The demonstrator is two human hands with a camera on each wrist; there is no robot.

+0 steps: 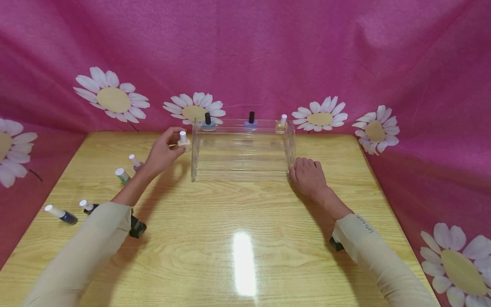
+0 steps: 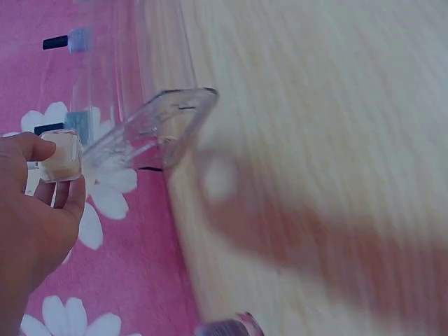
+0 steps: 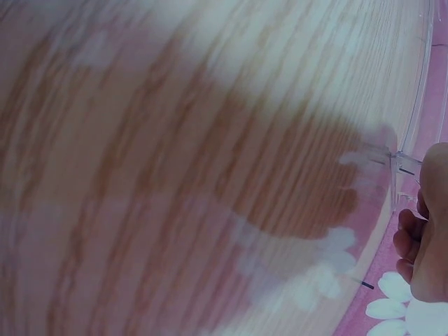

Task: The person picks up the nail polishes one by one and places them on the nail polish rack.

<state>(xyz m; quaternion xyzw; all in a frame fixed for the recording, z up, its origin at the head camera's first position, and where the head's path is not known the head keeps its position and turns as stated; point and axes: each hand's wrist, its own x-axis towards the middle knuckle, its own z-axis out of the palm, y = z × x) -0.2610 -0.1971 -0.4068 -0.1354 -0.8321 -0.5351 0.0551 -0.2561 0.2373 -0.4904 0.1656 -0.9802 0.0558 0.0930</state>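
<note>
Table [image 1: 245,264] of pale wood grain fills the head view, with pink cloth [image 1: 245,51] printed with white daisies hung behind it and down both sides. Near the far edge, about midway along it, stands a clear acrylic rack [image 1: 242,150] with stepped shelves. On its top step at the back stand three small bottles: a blue one with a black cap [image 1: 208,122] at the left end, a violet one with a black cap [image 1: 251,120] in the middle, and a yellow one with a white cap [image 1: 282,123] at the right end.

The right hand [image 1: 307,175] lies palm down on the table at the rack's near right corner, fingers fairly straight and their tips touching the clear side wall; it holds nothing. The left hand [image 1: 163,152] is raised just beside the rack's left end, thumb and fingers pinching a cream bottle with a white cap [image 1: 183,142], held upright and clear of the table, close to the rack's left wall but not on a shelf.

Toward the left edge of the table are four more bottles: a pale mauve one [image 1: 135,161], a green one [image 1: 122,175], a dark one [image 1: 88,207] and a navy one [image 1: 61,214] lying on its side nearest the edge.
</note>
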